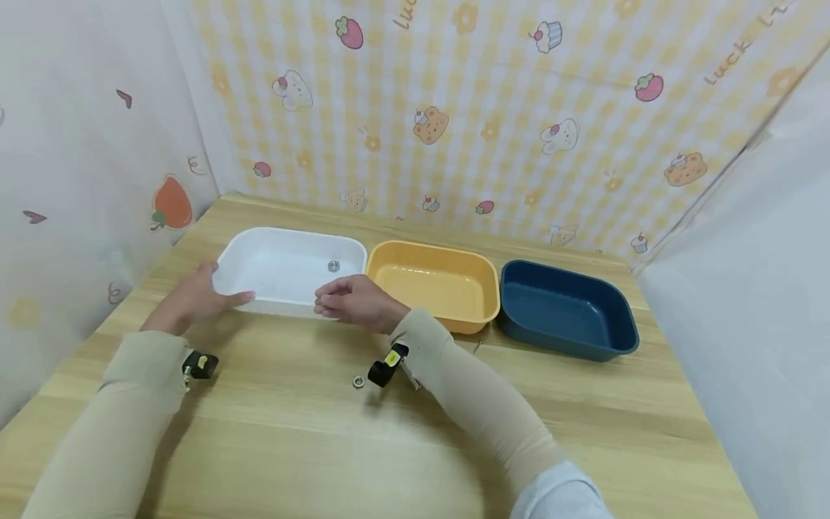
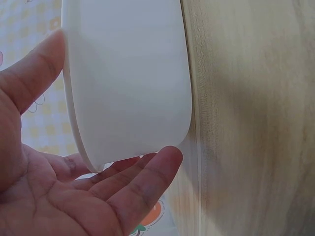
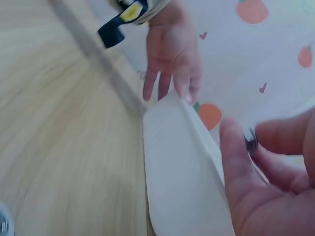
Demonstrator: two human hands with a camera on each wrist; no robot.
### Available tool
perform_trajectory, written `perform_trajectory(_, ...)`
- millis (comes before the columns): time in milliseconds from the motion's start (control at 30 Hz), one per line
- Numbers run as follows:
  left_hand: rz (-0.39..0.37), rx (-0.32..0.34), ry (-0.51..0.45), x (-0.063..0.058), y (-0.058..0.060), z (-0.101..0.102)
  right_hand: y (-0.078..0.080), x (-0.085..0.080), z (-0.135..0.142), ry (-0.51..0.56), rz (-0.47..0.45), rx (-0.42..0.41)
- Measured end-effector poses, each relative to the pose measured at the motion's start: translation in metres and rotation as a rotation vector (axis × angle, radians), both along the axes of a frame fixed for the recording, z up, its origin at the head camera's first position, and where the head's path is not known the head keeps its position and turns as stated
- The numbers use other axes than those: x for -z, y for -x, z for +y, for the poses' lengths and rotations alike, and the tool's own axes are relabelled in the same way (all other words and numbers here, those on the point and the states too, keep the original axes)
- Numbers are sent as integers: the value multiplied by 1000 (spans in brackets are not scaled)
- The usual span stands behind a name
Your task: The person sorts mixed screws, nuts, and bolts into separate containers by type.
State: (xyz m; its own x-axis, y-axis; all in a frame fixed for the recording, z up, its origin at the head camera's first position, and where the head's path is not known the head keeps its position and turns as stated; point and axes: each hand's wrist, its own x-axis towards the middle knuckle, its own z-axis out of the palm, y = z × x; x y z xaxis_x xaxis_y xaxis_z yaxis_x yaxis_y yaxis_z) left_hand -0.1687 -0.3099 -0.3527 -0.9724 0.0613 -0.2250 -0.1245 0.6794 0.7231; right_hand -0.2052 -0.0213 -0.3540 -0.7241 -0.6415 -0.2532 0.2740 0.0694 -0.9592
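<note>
My left hand (image 1: 197, 295) holds the left end of the white bin (image 1: 259, 306), its thumb at the near rim and its fingers round the end wall. In the left wrist view, the fingers (image 2: 147, 184) lie against the bin's outer end. My right hand (image 1: 359, 301) is over the bin's near right rim. Between its thumb and finger it pinches a small metal nut (image 3: 250, 140), seen in the right wrist view. Another nut (image 1: 333, 266) lies inside the white bin toward its right end. A further nut (image 1: 359, 382) lies on the table, left of my right wrist.
A yellow bin (image 1: 447, 322) stands right of the white one, and a dark blue bin (image 1: 558, 346) beyond it. A thin metal piece (image 1: 478, 347) lies before the yellow bin. Patterned cloth (image 1: 428, 86) hangs behind the wooden table (image 1: 292, 447).
</note>
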Motion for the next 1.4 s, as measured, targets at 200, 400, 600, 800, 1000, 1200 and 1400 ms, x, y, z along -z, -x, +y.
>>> perform_trajectory(200,-6,6,-7,-3,-1,1,10,-4,-16,189,-212,223)
perform_trajectory(400,-32,-9,4,-6,-1,1,21,-8,-28,348,-429,349)
perform_trajectory(600,-44,-37,-3,0,-6,0,25,-2,-43,445,-625,478)
perform_trajectory(800,-37,-27,-25,4,-7,1,31,2,-53,462,-756,601)
perform_trajectory(1000,-29,-28,-3,-1,-4,2,39,0,-59,438,-781,659)
perform_trajectory(1200,-65,-40,9,-2,-5,2,41,2,-60,423,-825,752)
perform_trajectory(1400,-68,-43,11,-2,-5,3,40,2,-61,452,-854,778)
